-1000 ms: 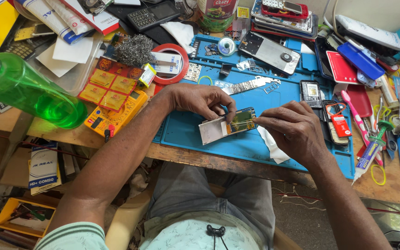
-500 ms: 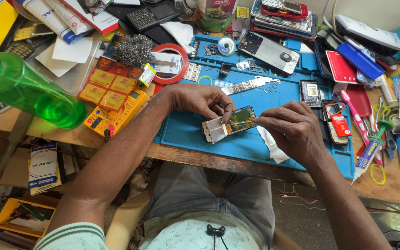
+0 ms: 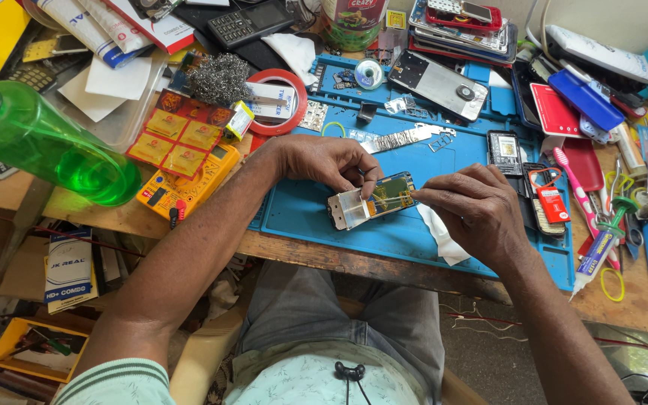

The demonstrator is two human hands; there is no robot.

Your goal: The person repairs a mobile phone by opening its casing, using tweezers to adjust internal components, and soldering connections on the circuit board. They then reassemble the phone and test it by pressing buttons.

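While the left hand point(image 3: 324, 161) pins the small opened phone point(image 3: 373, 199) down with closed fingers on its top edge, the right hand point(image 3: 474, 214) pinches at the phone's right end, its fingertips pressed together on something too small to see. The phone lies flat on the blue mat point(image 3: 301, 217), near the front edge of the table point(image 3: 316, 259).

Its inside looks thin and bare. If the right hand pulls too hard, a part could bend or tear. If the left hand lets go a little, the phone could slide off the mat and drop over the edge onto the person's lap.

Lots of things crowd around. A white scrap point(image 3: 440, 240) lies just under the right hand. A long metal frame point(image 3: 403, 137) sits just behind the left hand. A yellow meter point(image 3: 189, 180) lies by the left arm, and a big green bottle point(image 3: 46, 146) leans over the left side. An elbow bump could knock that bottle. Small phones point(image 3: 504, 152), a pink toothbrush point(image 3: 575, 191) and a glue tube point(image 3: 598, 251) sit close on the right, so the right hand has little room to move.
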